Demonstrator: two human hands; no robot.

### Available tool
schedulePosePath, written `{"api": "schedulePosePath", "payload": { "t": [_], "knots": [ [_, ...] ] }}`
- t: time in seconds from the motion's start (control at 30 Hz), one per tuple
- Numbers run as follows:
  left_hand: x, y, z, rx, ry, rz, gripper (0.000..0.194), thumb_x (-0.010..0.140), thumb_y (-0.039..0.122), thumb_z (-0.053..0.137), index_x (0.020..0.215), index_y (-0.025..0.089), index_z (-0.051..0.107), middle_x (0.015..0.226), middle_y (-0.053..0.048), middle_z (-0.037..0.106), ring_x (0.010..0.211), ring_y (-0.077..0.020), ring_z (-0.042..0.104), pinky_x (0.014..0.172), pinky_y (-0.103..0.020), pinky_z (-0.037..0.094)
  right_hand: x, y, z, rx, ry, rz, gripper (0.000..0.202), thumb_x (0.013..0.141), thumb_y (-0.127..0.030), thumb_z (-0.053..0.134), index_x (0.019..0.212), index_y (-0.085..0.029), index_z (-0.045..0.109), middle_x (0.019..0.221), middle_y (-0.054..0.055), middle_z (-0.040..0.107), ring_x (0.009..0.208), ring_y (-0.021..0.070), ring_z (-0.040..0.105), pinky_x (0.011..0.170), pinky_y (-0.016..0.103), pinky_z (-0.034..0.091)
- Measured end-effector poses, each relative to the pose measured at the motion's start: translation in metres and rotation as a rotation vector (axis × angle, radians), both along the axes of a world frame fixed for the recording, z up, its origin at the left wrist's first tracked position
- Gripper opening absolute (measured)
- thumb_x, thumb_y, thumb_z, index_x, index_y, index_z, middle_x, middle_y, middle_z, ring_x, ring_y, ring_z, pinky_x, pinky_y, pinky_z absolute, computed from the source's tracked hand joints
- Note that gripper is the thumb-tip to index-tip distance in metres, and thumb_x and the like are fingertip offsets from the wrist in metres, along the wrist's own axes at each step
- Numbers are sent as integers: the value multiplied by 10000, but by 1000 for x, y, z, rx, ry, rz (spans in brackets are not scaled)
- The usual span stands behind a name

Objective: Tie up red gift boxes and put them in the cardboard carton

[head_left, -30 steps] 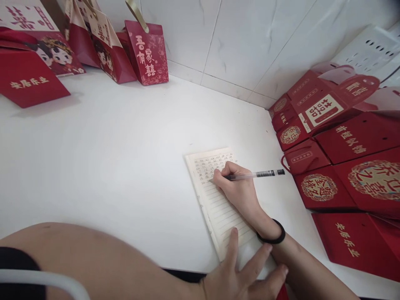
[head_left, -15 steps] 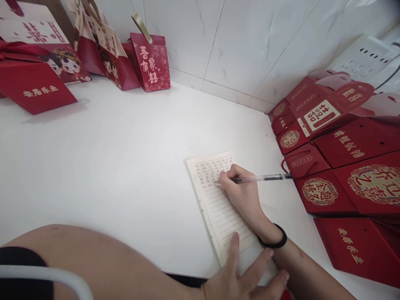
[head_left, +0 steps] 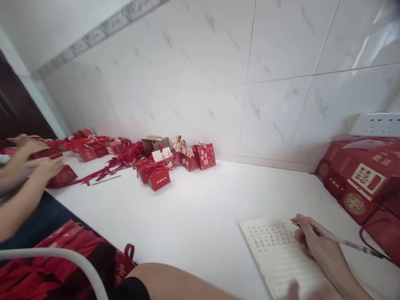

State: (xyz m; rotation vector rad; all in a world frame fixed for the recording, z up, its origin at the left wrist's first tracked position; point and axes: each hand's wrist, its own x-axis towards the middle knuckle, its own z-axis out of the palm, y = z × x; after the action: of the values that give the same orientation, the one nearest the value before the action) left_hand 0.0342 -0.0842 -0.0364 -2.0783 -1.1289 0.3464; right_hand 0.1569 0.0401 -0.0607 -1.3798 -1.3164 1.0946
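My right hand (head_left: 321, 246) grips a pen (head_left: 353, 245) with a clear barrel, its tip raised just off the page near the right side of the writing. Under it lies a lined notebook (head_left: 281, 260), whose upper rows carry small handwritten figures while its lower lines are blank. At the bottom edge my left hand (head_left: 308, 291) shows only blurred fingertips, spread apart over the lower part of the page. Most of that hand is cut off by the frame.
Red gift boxes (head_left: 368, 183) are stacked at the right below a white power socket (head_left: 378, 125). More small boxes (head_left: 159, 179) and red ribbons (head_left: 131, 154) lie along the tiled wall. At the far left, other people's hands (head_left: 50, 166) handle red boxes. A red bag (head_left: 53, 258) is lower left.
The view has swung up and left, bringing other people's hands, ribbons and more boxes into sight. My right hand has lifted the pen tip from the writing and shifted toward the page's right edge.
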Motion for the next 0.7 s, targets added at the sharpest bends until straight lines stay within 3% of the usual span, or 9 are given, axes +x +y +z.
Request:
{"api": "schedulePosePath", "payload": {
  "t": [0.03, 0.1, 0.13, 0.2, 0.27, 0.37, 0.5, 0.6, 0.7],
  "knots": [
    [-21, 14, 14, 8, -50, 9, 461, 890, 490, 403, 1329, 351, 412, 1411, 36, 405, 1322, -168, 343, 921, -301, 449, 1, 2, -2, -26, 13, 6, 499, 649, -662, 573, 778, -181, 595, 481, 13, 516, 363, 127, 414, 310, 211, 294],
    [-76, 41, 42, -59, -423, 28, 675, 815, 541, 470, 1379, 193, 341, 1438, -80, 364, 1354, -236, 279, 1010, -384, 414, 2, 7, -7, -59, 30, 33, 519, 630, -682, 557, 760, -181, 601, 468, 13, 509, 335, 120, 379, 299, 216, 255],
    [-109, 52, 55, -61, -590, 90, 711, 788, 493, 523, 1372, 137, 330, 1437, -131, 350, 1355, -264, 269, 1043, -428, 378, 2, 9, -9, -65, 28, 47, 521, 626, -687, 552, 746, -183, 602, 461, 12, 503, 327, 116, 365, 299, 218, 243],
    [-183, 64, 76, 26, -843, 339, 690, 756, 364, 587, 1343, 95, 346, 1457, -170, 293, 1377, -278, 207, 1116, -435, 250, 2, 12, -13, -64, 17, 69, 512, 624, -683, 552, 723, -184, 608, 452, 10, 493, 326, 112, 355, 309, 223, 244],
    [-252, 60, 87, 133, -1033, 672, 702, 757, 326, 589, 1363, 117, 303, 1499, -154, 197, 1408, -261, 89, 1147, -413, 140, 1, 13, -14, -61, 9, 75, 502, 623, -675, 555, 706, -184, 612, 441, 7, 478, 329, 110, 349, 317, 228, 247],
    [-325, 36, 86, 225, -1138, 923, 792, 717, 380, 629, 1348, 63, 270, 1482, -254, 154, 1392, -386, -1, 1098, -582, 81, -1, 11, -11, -69, 12, 75, 498, 614, -673, 553, 688, -183, 607, 427, 2, 457, 334, 110, 344, 324, 230, 245],
    [-361, 8, 68, 199, -1267, 1044, 784, 600, 428, 724, 1228, 107, 381, 1454, -284, 210, 1377, -435, 9, 1055, -639, 89, -2, 8, -5, -69, 24, 69, 488, 605, -665, 558, 696, -187, 595, 428, -2, 452, 343, 111, 342, 328, 227, 238],
    [-362, 5, 57, 208, -1373, 1014, 753, 576, 402, 745, 1169, 107, 387, 1441, -282, 227, 1387, -398, -28, 1087, -571, 96, -1, 9, -4, -74, 35, 60, 470, 608, -646, 566, 705, -187, 594, 430, -3, 456, 343, 110, 336, 326, 225, 233],
    [-354, 9, 54, 218, -1512, 954, 770, 539, 365, 773, 1140, 108, 366, 1398, -278, 281, 1385, -382, 75, 1104, -483, 157, 1, 8, -3, -71, 41, 66, 453, 613, -627, 577, 698, -182, 598, 434, -1, 460, 347, 109, 344, 326, 223, 242]
  ]
}}
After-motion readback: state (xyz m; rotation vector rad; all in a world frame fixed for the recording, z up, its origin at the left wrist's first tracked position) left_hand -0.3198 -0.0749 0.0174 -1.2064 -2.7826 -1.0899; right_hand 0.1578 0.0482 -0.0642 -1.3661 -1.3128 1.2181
